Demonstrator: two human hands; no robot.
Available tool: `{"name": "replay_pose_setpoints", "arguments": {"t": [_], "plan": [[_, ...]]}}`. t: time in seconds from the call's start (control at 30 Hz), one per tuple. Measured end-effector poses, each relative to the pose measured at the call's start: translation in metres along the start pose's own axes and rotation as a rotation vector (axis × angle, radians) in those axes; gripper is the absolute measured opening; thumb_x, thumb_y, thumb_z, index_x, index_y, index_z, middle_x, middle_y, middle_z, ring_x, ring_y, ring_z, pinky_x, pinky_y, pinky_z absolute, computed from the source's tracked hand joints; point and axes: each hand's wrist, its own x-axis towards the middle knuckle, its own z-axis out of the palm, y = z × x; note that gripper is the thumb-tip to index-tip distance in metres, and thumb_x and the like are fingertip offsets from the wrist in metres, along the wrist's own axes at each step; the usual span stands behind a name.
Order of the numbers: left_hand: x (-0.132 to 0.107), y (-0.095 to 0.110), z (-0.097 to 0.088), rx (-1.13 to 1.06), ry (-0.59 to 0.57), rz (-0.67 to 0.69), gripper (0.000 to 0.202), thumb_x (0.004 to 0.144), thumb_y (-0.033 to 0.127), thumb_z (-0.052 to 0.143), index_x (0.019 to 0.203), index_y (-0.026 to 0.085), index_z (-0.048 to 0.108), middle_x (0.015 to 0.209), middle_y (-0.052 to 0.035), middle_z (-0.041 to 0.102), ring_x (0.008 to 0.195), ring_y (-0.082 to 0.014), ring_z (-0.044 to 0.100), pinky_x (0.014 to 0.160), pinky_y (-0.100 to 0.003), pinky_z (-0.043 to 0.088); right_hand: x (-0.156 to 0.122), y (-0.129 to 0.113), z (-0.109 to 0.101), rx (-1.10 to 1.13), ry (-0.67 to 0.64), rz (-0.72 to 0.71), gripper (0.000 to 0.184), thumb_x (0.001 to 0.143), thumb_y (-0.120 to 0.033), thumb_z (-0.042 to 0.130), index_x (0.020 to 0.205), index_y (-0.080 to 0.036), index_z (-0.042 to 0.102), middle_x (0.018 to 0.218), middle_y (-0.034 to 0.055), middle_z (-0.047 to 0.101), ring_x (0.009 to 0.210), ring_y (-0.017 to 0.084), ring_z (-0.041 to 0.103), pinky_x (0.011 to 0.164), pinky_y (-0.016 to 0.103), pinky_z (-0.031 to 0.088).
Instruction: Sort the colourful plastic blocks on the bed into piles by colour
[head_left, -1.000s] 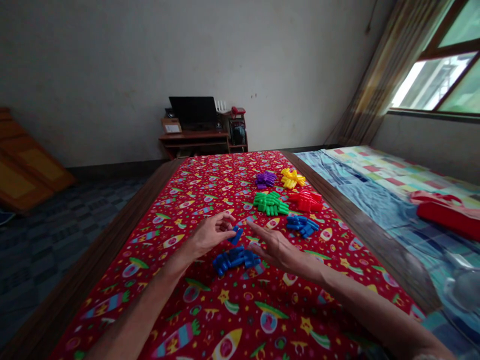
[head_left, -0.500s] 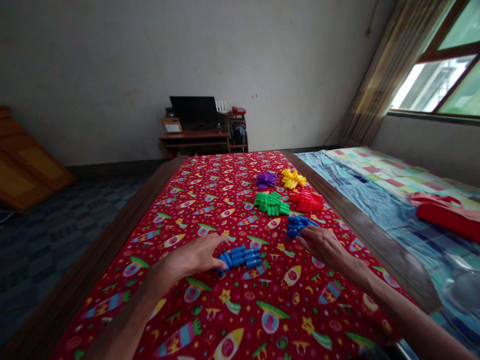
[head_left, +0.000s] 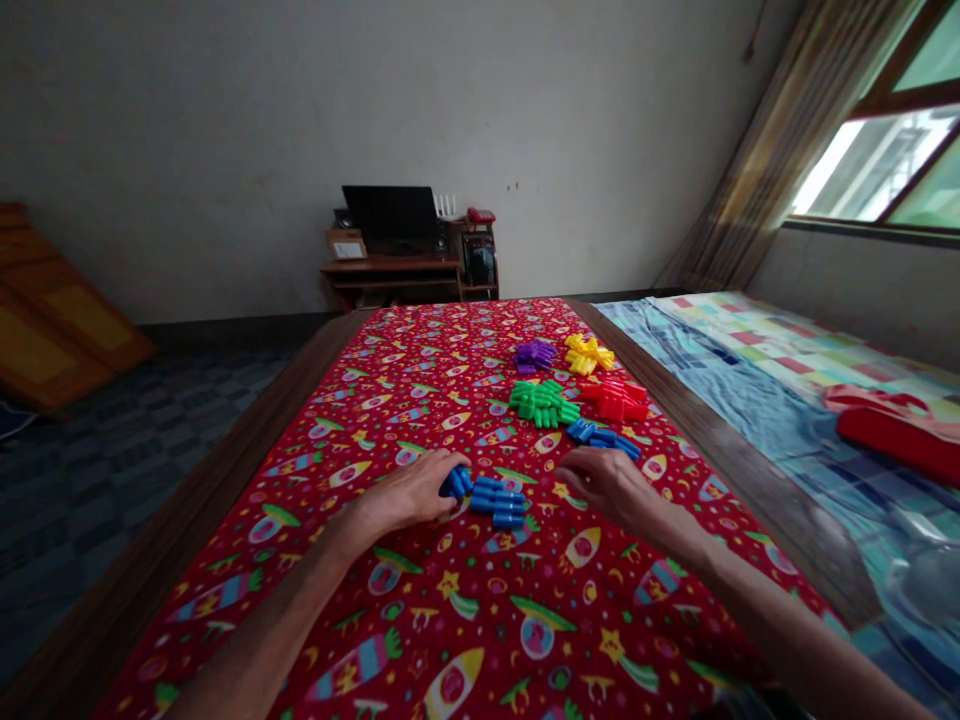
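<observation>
My left hand (head_left: 420,490) is closed around a few small blue tube-shaped plastic pieces (head_left: 459,482), which show at its fingertips just above the cloth. Directly to their right lies a group of similar blue pieces (head_left: 498,501), side by side. My right hand (head_left: 611,482) has its fingers curled together over the cloth, in front of another blue pile (head_left: 604,439). What those fingers hold, if anything, is hidden. Beyond lie piles of like pieces: green (head_left: 544,402), red (head_left: 615,399), purple (head_left: 535,355) and yellow (head_left: 589,354).
A red cloth (head_left: 420,620) with a space print covers the long wooden table (head_left: 697,440). Along the right side is a bed (head_left: 757,360) with a red item (head_left: 892,442) on it. A desk with a monitor (head_left: 390,218) stands at the far wall.
My left hand has closed on some blue pieces and shifted slightly up and right. The right hand has drawn left, away from the right blue pile, its fingers curled.
</observation>
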Motion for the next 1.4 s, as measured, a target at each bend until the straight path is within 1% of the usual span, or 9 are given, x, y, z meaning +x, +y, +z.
{"name": "replay_pose_setpoints", "arguments": {"t": [0.13, 0.23, 0.43, 0.57, 0.7, 0.83, 1.1, 1.3, 1.4], "plan": [[-0.001, 0.003, 0.007, -0.049, 0.003, 0.121, 0.053, 0.079, 0.028, 0.062, 0.131, 0.024, 0.052, 0.129, -0.0087, 0.055, 0.119, -0.0248, 0.053, 0.101, -0.036, 0.043, 0.006, -0.031, 0.047, 0.031, -0.044, -0.239, 0.038, 0.092, -0.042, 0.055, 0.121, -0.017, 0.058, 0.109, 0.0138, 0.066, 0.101, 0.024, 0.061, 0.084, 0.035, 0.05], [-0.001, 0.003, 0.015, -0.054, -0.002, 0.205, 0.051, 0.081, 0.029, 0.064, 0.13, 0.027, 0.052, 0.131, -0.0065, 0.054, 0.122, -0.0239, 0.051, 0.105, -0.037, 0.041, 0.012, -0.034, 0.063, 0.024, -0.142, -0.262, 0.043, 0.089, -0.039, 0.062, 0.125, -0.017, 0.055, 0.105, 0.0124, 0.067, 0.096, 0.024, 0.061, 0.083, 0.038, 0.052], [0.003, 0.0, 0.023, -0.007, 0.08, 0.256, 0.043, 0.082, 0.024, 0.064, 0.125, 0.026, 0.055, 0.125, -0.0063, 0.056, 0.118, -0.0228, 0.052, 0.104, -0.037, 0.042, 0.013, 0.018, 0.013, 0.012, 0.049, -0.119, 0.039, 0.091, -0.036, 0.058, 0.126, -0.018, 0.056, 0.112, 0.0145, 0.067, 0.102, 0.025, 0.062, 0.086, 0.039, 0.051], [0.004, 0.005, 0.017, -0.025, 0.081, 0.219, 0.046, 0.082, 0.022, 0.063, 0.126, 0.025, 0.053, 0.125, -0.0066, 0.057, 0.118, -0.0229, 0.053, 0.104, -0.037, 0.041, -0.007, 0.064, -0.016, -0.093, 0.052, 0.049, 0.032, 0.093, -0.037, 0.054, 0.118, -0.017, 0.061, 0.104, 0.0128, 0.07, 0.092, 0.025, 0.065, 0.078, 0.038, 0.053], [0.004, 0.011, 0.012, -0.029, 0.049, 0.16, 0.047, 0.079, 0.021, 0.065, 0.124, 0.024, 0.054, 0.124, -0.0067, 0.058, 0.118, -0.0233, 0.053, 0.104, -0.037, 0.042, -0.021, 0.075, -0.02, -0.081, 0.126, 0.043, 0.031, 0.094, -0.039, 0.051, 0.115, -0.018, 0.062, 0.103, 0.0121, 0.07, 0.094, 0.025, 0.066, 0.08, 0.039, 0.055], [0.004, 0.011, 0.014, -0.018, 0.053, 0.161, 0.044, 0.079, 0.022, 0.065, 0.122, 0.023, 0.055, 0.124, -0.0075, 0.058, 0.119, -0.0236, 0.052, 0.105, -0.037, 0.041, -0.008, 0.066, -0.011, -0.074, 0.216, -0.016, 0.028, 0.096, -0.037, 0.049, 0.116, -0.021, 0.061, 0.108, 0.0113, 0.069, 0.101, 0.023, 0.064, 0.087, 0.039, 0.053], [0.003, 0.008, 0.014, -0.002, 0.062, 0.185, 0.04, 0.08, 0.023, 0.066, 0.118, 0.023, 0.056, 0.122, -0.0067, 0.058, 0.115, -0.0233, 0.055, 0.101, -0.036, 0.044, 0.023, 0.068, 0.018, -0.353, -0.005, 0.134, 0.022, 0.092, -0.034, 0.056, 0.097, -0.014, 0.065, 0.088, 0.0113, 0.067, 0.082, 0.022, 0.061, 0.075, 0.034, 0.047], [0.005, 0.007, 0.016, 0.037, 0.075, 0.197, 0.038, 0.081, 0.025, 0.065, 0.117, 0.022, 0.056, 0.119, -0.0057, 0.058, 0.113, -0.0225, 0.054, 0.101, -0.036, 0.044, 0.021, 0.069, 0.011, -0.174, -0.212, -0.021, 0.016, 0.09, -0.02, 0.052, 0.079, -0.017, 0.064, 0.081, 0.0043, 0.066, 0.075, 0.014, 0.056, 0.077, 0.027, 0.038], [0.004, 0.008, 0.014, 0.025, 0.065, 0.187, 0.037, 0.081, 0.024, 0.065, 0.117, 0.022, 0.057, 0.117, -0.0058, 0.059, 0.112, -0.0229, 0.055, 0.1, -0.036, 0.044, 0.021, 0.068, 0.003, -0.156, -0.22, -0.056, 0.017, 0.089, -0.02, 0.053, 0.076, -0.017, 0.064, 0.077, 0.0045, 0.065, 0.075, 0.014, 0.055, 0.077, 0.028, 0.037]]}}
